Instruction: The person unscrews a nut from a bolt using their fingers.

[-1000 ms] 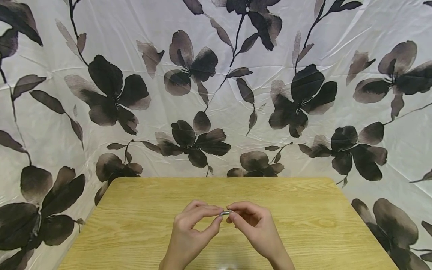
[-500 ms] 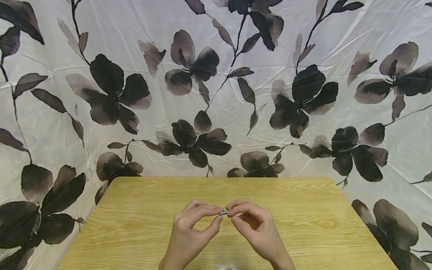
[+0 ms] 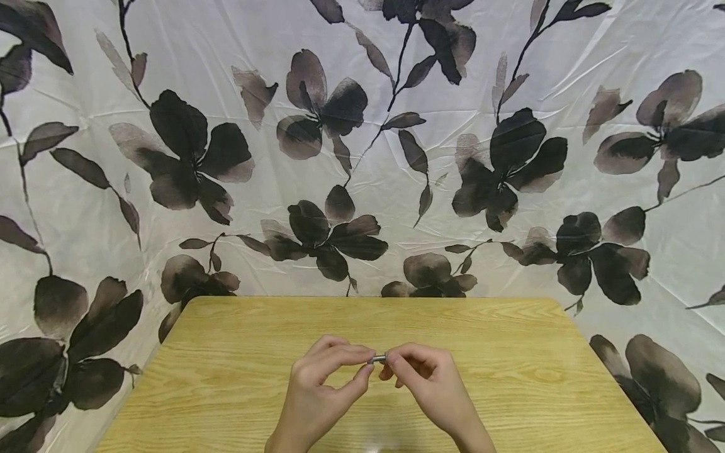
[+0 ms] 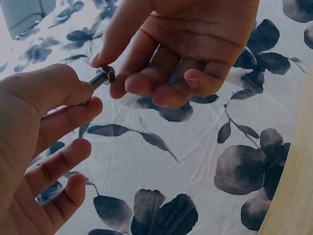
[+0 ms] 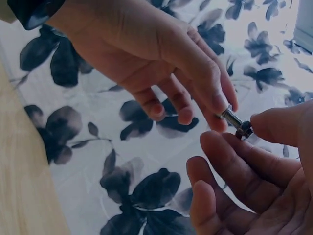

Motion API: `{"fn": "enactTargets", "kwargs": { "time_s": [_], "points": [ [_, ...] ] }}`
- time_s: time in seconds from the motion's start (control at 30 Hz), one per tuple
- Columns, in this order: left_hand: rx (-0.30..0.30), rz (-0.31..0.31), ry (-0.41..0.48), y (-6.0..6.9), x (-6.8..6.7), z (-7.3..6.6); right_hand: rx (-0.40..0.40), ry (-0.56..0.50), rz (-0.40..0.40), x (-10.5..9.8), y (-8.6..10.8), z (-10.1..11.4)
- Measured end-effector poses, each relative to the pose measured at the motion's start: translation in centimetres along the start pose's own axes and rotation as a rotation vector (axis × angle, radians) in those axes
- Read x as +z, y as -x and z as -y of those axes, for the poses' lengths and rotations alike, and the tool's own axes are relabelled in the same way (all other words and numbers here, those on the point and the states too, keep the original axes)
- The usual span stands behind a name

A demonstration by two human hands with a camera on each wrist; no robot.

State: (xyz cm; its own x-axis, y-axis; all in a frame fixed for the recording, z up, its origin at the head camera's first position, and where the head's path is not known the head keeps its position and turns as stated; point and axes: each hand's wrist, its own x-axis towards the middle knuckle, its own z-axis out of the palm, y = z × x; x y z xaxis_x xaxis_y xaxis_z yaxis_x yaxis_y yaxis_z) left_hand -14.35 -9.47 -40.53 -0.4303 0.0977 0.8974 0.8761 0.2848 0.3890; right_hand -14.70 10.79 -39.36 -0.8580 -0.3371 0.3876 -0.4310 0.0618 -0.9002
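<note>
A small silver threaded bolt lies roughly level between both hands, above the table. My left hand pinches its left end between thumb and fingertips, hiding that end. A hex nut sits around the shaft near the right end, with threads showing beside it. My right hand has its thumb and index finger on the nut, its other fingers loosely curled below. In the right wrist view, the left hand holds the bolt from the upper left, and the right hand grips the nut from the lower right.
A wood-grain table extends beneath the hands. White cloth with dark flowers hangs behind it and along the sides. A dark band is worn on the left wrist.
My right thumb was lifted off the bolt half a second ago and is now back against the nut, with the right fingers shifted downward. The left hand stays in place.
</note>
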Motion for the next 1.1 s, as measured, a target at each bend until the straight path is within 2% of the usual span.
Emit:
{"fn": "enactTargets", "kwargs": {
  "time_s": [0.37,0.63,0.73,0.9,1.1],
  "points": [
    [-0.012,0.005,-0.01,-0.16,-0.08,-0.13,-0.061,-0.049,0.029,-0.03,0.28,0.11],
    [-0.015,-0.006,-0.018,-0.12,0.0,-0.15,0.058,0.003,-0.052,-0.04,0.09,-0.02],
    [-0.018,-0.003,-0.018,-0.08,0.11,-0.11,0.066,0.019,-0.059,-0.05,0.09,-0.1],
    [-0.012,0.0,-0.014,-0.05,0.22,-0.04,0.05,-0.008,-0.048,-0.07,0.18,0.03],
    [-0.02,0.005,-0.012,-0.03,0.09,-0.01,-0.028,-0.052,-0.016,-0.06,0.23,0.14]
  ]
}}
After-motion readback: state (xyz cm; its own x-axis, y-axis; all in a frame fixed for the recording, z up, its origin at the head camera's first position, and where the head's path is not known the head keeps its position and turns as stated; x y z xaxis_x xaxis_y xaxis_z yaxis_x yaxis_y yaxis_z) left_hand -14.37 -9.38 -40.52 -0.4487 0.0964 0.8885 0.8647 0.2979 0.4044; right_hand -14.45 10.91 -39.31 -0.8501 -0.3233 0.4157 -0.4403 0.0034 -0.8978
